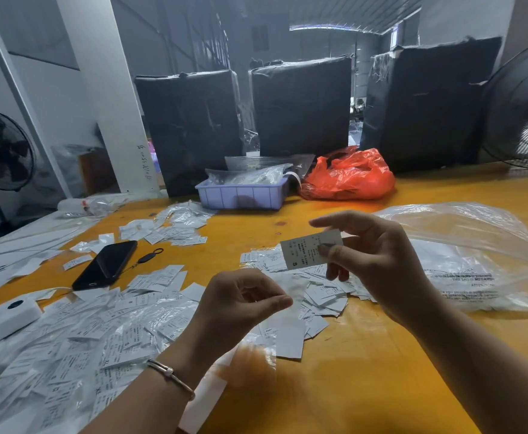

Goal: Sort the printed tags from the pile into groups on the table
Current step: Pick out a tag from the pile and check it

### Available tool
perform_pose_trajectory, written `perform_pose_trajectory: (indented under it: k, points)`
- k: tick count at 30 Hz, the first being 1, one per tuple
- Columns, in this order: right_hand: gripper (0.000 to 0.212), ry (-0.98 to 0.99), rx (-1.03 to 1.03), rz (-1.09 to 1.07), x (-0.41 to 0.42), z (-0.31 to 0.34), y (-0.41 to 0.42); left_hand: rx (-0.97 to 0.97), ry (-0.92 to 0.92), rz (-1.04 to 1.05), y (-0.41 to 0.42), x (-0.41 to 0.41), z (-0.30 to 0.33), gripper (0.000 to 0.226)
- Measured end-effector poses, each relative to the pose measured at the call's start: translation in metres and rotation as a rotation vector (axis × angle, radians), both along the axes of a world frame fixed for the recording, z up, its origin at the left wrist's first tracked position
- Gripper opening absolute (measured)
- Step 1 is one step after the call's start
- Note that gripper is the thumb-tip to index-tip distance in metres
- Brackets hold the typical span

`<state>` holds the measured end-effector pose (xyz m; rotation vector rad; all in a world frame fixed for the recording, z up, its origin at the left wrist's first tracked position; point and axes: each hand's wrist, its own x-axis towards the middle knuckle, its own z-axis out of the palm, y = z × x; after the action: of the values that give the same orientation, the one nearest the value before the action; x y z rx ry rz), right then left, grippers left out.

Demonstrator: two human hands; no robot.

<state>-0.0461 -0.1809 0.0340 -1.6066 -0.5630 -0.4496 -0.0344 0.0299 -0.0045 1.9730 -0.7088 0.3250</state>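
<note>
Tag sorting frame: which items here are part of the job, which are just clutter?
Job:
- held tag, marked S, pinched in right hand
- left hand, pinching a clear sleeve
- middle tag pile
- left heap
- far group

Clutter:
- phone
- lilac tray
- red bag
- fan

White tags [311, 250] – black print; yellow table [381, 355]; red bag [350, 177].

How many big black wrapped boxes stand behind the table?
3. One black box stands at the left, one in the middle, and one at the right, behind the orange bag. Others may be hidden behind them.
</note>
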Motion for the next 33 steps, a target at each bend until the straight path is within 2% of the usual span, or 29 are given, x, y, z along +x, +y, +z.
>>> perform_pose_trajectory:
  k: [13,20,27,33]
  points:
    - [0.032,-0.041,-0.043,-0.003,-0.001,0.000,0.002,0.013,-0.020,0.011,-0.002,-0.002,0.001,0.008]
    - [0.024,-0.067,-0.161,-0.053,0.003,-0.004,0.002,0.004,0.028,0.001,0.000,-0.002,0.000,0.012]
    - [0.029,0.004,-0.230,0.008,0.007,-0.008,-0.003,0.027,0.057,-0.016,0.001,0.000,-0.001,0.010]
    - [0.023,0.011,-0.312,0.016,0.012,-0.019,0.005,0.063,0.060,-0.029,-0.001,0.000,-0.001,0.011]
